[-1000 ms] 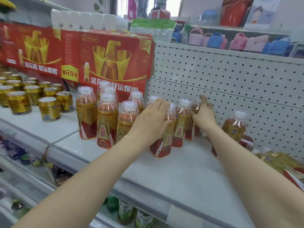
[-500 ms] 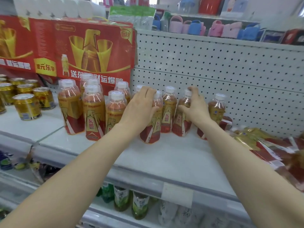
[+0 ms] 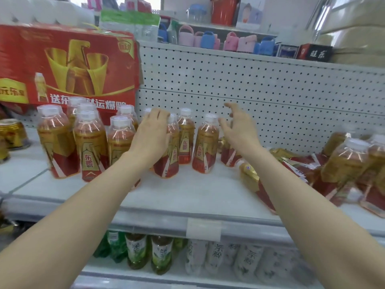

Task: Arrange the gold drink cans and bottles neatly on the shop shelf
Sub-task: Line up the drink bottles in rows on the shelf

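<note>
My left hand (image 3: 152, 138) grips a gold bottle (image 3: 167, 161) at the shelf's (image 3: 187, 190) twelve o'clock, probably squaring its row. My right hand (image 3: 239, 132) hovers unclenched, fingers spread, near toppled bottles (image 3: 249, 174) at three o'clock.

right hand (image 3: 239, 130) off the bottle (image 3: 205, 144) it gripped 0.5 s ago; now raised just right of it, fingers spread and loosely curled, holding nothing. that bottle stands free, upright. view has swung right: more fallen bottles (image 3: 291, 170) in sight, gold cans (image 3: 12, 133) nearly out at left
</note>
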Demonstrator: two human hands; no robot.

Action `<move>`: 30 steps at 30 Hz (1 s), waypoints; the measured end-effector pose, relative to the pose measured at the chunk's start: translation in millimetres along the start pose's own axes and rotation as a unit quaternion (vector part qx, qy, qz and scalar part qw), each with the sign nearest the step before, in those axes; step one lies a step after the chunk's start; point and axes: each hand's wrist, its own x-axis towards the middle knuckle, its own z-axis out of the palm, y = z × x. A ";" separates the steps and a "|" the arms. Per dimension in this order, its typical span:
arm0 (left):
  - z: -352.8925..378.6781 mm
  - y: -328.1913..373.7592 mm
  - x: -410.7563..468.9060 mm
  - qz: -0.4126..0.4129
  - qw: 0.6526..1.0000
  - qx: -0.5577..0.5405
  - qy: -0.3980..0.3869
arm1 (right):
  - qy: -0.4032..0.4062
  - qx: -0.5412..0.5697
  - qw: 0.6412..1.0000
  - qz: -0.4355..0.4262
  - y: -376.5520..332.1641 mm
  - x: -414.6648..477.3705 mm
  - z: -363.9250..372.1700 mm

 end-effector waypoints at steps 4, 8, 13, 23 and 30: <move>10.0 27.6 2.2 0.029 0.998 0.013 0.046 | 0.048 -0.069 0.996 0.030 54.8 10.3 -36.6; 34.9 78.5 14.9 0.067 0.996 -0.045 0.043 | -0.077 -0.162 0.977 0.115 120.0 10.9 -48.7; 87.6 140.5 37.6 0.076 0.993 -0.091 -0.027 | -0.249 -0.230 0.930 0.144 174.4 2.4 -36.1; 163.9 173.4 81.6 -0.135 0.958 -0.234 -0.098 | -0.309 -0.256 0.910 0.104 194.2 40.0 -19.2; 133.2 173.3 72.8 -0.084 0.966 -0.243 -0.038 | -0.266 -0.157 0.950 0.051 178.6 85.4 12.8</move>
